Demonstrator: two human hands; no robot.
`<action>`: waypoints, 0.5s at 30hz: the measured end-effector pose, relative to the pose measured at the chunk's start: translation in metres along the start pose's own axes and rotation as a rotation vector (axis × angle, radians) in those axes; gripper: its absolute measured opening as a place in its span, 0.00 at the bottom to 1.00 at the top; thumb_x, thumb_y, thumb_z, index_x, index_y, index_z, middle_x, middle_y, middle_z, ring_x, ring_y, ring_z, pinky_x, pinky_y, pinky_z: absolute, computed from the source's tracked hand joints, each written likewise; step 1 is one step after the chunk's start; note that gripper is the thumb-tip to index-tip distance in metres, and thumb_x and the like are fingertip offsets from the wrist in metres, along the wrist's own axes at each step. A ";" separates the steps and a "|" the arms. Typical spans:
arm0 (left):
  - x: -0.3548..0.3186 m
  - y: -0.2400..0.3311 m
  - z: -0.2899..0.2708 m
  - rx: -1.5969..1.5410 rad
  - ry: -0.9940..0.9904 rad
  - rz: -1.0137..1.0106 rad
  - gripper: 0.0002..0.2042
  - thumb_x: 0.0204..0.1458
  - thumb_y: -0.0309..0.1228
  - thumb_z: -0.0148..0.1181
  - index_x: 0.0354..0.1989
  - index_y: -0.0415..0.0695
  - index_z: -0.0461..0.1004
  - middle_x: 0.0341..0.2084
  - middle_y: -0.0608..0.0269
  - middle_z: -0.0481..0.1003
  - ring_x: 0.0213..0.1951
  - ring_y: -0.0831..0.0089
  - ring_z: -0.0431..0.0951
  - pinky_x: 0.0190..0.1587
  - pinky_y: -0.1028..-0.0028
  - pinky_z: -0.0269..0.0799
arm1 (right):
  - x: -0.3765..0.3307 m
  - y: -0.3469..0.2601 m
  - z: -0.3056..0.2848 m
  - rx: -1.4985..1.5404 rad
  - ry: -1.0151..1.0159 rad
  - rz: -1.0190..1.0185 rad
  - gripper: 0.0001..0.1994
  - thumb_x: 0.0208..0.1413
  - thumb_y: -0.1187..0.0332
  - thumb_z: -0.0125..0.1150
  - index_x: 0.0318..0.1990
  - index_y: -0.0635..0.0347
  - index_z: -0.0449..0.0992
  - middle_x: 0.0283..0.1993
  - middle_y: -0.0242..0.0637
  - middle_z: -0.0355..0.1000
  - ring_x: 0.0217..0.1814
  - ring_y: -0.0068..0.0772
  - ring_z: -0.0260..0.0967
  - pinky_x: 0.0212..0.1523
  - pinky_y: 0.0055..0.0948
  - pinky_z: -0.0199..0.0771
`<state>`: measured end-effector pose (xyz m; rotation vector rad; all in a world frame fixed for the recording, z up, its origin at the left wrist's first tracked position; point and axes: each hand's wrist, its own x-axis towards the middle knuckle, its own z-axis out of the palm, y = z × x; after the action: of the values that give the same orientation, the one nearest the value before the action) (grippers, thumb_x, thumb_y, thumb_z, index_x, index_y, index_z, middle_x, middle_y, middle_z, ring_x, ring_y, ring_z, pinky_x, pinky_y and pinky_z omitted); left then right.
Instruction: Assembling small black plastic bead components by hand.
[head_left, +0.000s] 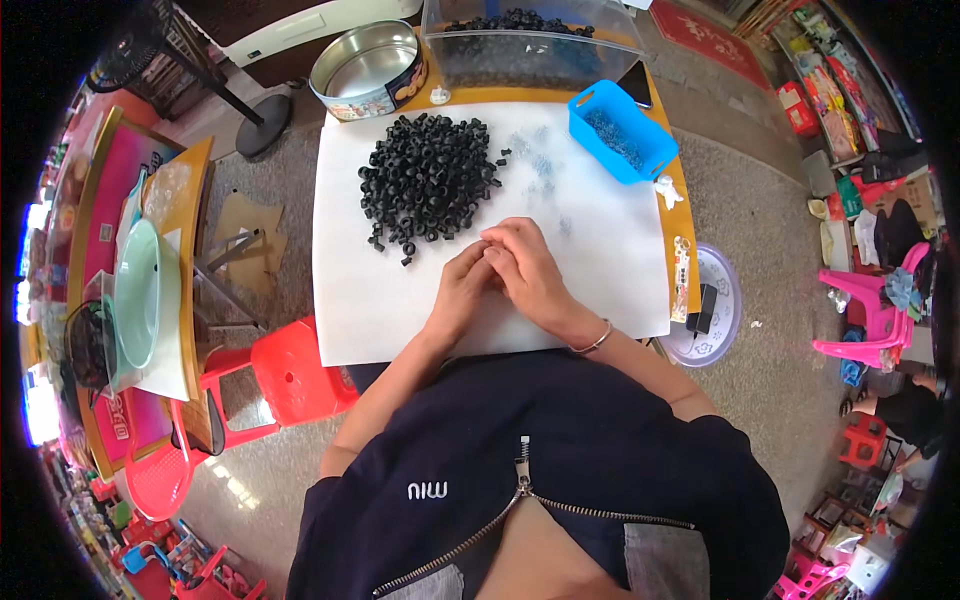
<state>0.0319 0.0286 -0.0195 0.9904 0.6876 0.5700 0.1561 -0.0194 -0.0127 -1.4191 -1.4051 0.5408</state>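
Observation:
My left hand [464, 287] and my right hand [530, 272] meet over the near middle of a white sheet [400, 310]. Their fingers are bent and pressed together at the tips; whatever they hold is hidden between them. Just beyond and to the left lies a heap of small black ring-like plastic parts [425, 180]. One loose black part [504, 153] sits at the heap's right side. Small translucent bluish pieces [540, 165] are scattered on the sheet beyond my right hand. More of these fill a blue plastic basket [655, 160] at the far right corner.
At the back stand a round metal tin [368, 65] and a clear bin [540, 60] with more black parts. A phone [636, 84] lies beside the basket. Left are a red stool [295, 370] and a green basin [138, 290]; right, below table height, is a purple-rimmed basin [728, 310].

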 end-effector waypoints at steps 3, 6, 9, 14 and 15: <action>-0.004 -0.004 0.008 -0.039 0.065 -0.026 0.11 0.61 0.31 0.44 0.41 0.38 0.70 0.29 0.68 0.71 0.31 0.81 0.71 0.34 0.80 0.68 | 0.000 -0.002 0.011 0.033 0.044 -0.055 0.10 0.62 0.69 0.44 0.42 0.65 0.70 0.38 0.42 0.65 0.37 0.34 0.66 0.41 0.28 0.67; -0.004 -0.003 0.005 0.031 0.046 -0.018 0.11 0.61 0.33 0.44 0.40 0.39 0.70 0.28 0.69 0.70 0.28 0.84 0.67 0.31 0.81 0.65 | -0.001 -0.009 0.014 0.119 0.061 0.037 0.11 0.63 0.68 0.43 0.42 0.65 0.70 0.39 0.42 0.66 0.40 0.35 0.66 0.43 0.29 0.65; -0.004 0.002 0.010 -0.074 0.079 -0.041 0.12 0.61 0.35 0.45 0.39 0.39 0.71 0.26 0.70 0.69 0.26 0.84 0.65 0.28 0.81 0.62 | 0.000 -0.009 0.015 0.130 0.066 0.051 0.11 0.62 0.68 0.43 0.42 0.65 0.70 0.39 0.42 0.66 0.40 0.34 0.66 0.42 0.27 0.66; 0.002 0.010 -0.012 -0.431 -0.148 -0.024 0.16 0.61 0.41 0.46 0.38 0.38 0.71 0.26 0.66 0.68 0.24 0.79 0.65 0.25 0.79 0.63 | 0.009 -0.030 -0.004 0.494 -0.151 0.374 0.09 0.58 0.71 0.51 0.44 0.64 0.70 0.41 0.42 0.67 0.46 0.37 0.68 0.45 0.31 0.68; 0.004 0.007 -0.013 -0.392 -0.123 -0.040 0.17 0.60 0.43 0.46 0.39 0.38 0.70 0.27 0.65 0.69 0.24 0.78 0.65 0.25 0.78 0.64 | 0.010 -0.025 -0.008 0.370 -0.147 0.250 0.09 0.57 0.72 0.52 0.44 0.64 0.71 0.42 0.41 0.68 0.46 0.36 0.68 0.46 0.31 0.69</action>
<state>0.0235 0.0416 -0.0193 0.6383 0.4616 0.5772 0.1537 -0.0181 0.0157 -1.2763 -1.1687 1.0290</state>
